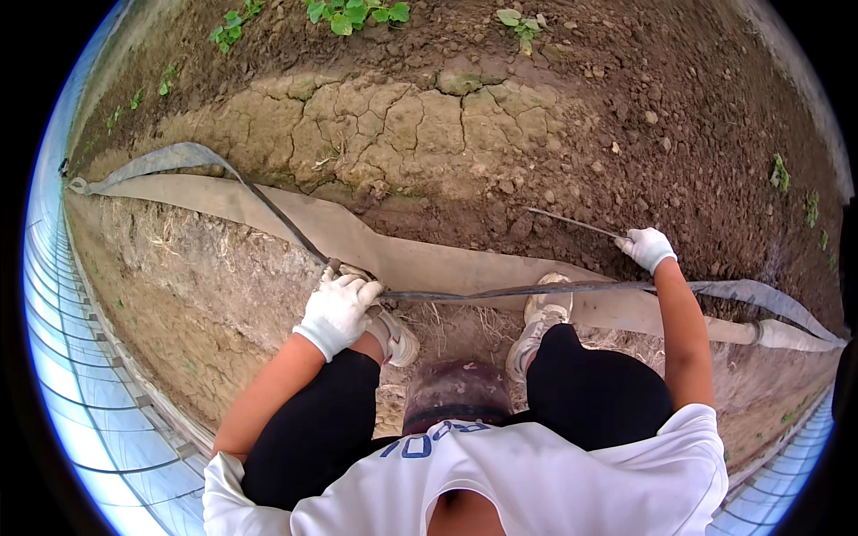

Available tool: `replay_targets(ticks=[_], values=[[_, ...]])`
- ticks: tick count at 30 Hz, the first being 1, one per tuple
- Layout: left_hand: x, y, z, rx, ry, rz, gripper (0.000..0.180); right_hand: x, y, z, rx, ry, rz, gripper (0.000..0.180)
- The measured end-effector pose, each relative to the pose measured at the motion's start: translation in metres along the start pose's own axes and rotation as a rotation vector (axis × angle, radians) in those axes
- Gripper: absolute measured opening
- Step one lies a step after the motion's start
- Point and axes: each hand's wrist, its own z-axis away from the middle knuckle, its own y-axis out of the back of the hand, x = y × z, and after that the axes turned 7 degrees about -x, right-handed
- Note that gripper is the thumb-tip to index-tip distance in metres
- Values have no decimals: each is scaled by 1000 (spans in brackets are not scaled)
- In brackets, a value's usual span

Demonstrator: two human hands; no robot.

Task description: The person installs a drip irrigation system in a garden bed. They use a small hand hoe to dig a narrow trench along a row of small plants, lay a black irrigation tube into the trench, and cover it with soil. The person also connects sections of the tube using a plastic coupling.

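My left hand point(335, 311), in a white glove, is closed around a narrow grey flat hose point(277, 214) in front of my left knee. From there the hose stretches right, across my right shoe and under my right forearm. A small dark piece shows at the left fingertips; I cannot make out what it is. My right hand point(645, 248), gloved in white too, grips one end of a thin stick point(576, 221), whose other end points left over the loose soil. Beneath the grey hose lies a wider beige flat hose point(429, 259).
Cracked dry soil point(384, 121) lies ahead, with crumbly brown soil point(661, 116) to its right. Green seedlings point(356, 13) grow at the far side, others at both edges. A maroon rounded object point(458, 393) stands between my legs. Translucent sheeting point(80, 384) curves along the left.
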Motion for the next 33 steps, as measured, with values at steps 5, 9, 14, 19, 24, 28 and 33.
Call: replay_targets(ticks=[5,9,14,19,24,28,33], values=[[-3,-5,-12,3,-8,61,35,19,9,23,162,44,112,45],[-6,-16,-20,-13,-20,50,32,8,11,26,275,53,-56,42],[-1,-16,-31,-53,3,18,29,-28,12,36,502,232,-625,35],[2,-9,-38,-180,69,-13,35,30,-4,29,75,-198,-270,51],[10,-17,-28,-216,116,-42,37,12,35,66,535,60,-664,49],[20,-12,-39,-248,115,-131,36,19,-15,41,233,-31,-383,46],[17,-18,-22,-257,145,-95,40,30,18,72,153,-122,-222,41]])
